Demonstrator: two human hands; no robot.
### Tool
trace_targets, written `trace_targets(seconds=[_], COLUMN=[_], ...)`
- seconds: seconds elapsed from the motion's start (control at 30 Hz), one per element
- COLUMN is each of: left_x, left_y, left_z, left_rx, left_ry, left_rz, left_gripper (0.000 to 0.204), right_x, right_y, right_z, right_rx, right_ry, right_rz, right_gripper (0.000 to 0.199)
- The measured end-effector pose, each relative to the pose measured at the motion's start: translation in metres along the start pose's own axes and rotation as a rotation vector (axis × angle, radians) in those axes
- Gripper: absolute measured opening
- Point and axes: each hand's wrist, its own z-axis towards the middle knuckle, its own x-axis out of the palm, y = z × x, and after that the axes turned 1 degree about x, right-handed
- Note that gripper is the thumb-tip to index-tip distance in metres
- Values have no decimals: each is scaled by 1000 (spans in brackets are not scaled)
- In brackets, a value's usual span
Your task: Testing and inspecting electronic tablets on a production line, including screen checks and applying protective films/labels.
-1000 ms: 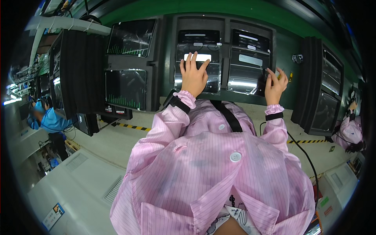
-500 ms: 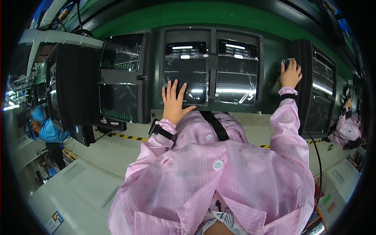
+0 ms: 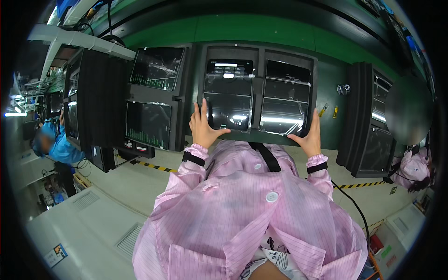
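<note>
A black foam tray [image 3: 258, 93] in front of me holds two tablets side by side under clear film. The left tablet [image 3: 228, 100] shows a lit screen with white boxes; the right tablet [image 3: 286, 95] looks dark apart from reflections. My left hand [image 3: 205, 130] is at the tray's near left corner, fingers stretched along its side and thumb out by the near edge. Mirroring it, my right hand [image 3: 309, 137] is at the near right corner, fingers straight and thumb spread. Neither hand plainly grips the tray. A small shiny object [image 3: 343, 89] lies on the green table, right of the tray.
Two small yellow pieces [image 3: 335, 112] lie right of the tray. Another foam tray with two dark tablets [image 3: 148, 123] stands on the left, beside stacked black trays [image 3: 105, 98]. More stacked trays [image 3: 359, 112] stand on the right. Other people [image 3: 58, 140] work at both sides.
My right hand has left the small shiny object and come to the tray's right side. My left hand has moved off the left tablet to the tray's side. The right tablet's screen has gone dark.
</note>
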Motion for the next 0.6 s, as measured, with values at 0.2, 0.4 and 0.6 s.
trace_targets(seconds=[0.2, 0.4, 0.6], left_x=[10, 11, 86], left_y=[-21, -54, -63], left_z=[16, 6, 44], left_rx=[-232, 377, 841], left_ry=[-107, 21, 40], left_rz=[40, 96, 193], left_gripper=[133, 92, 58], right_x=[21, 18, 4], right_y=[-5, 17, 39], right_z=[-3, 26, -44], right_rx=[-23, 60, 51], right_ry=[-217, -516, -425], right_rz=[-137, -126, -68], right_gripper=[102, 67, 55])
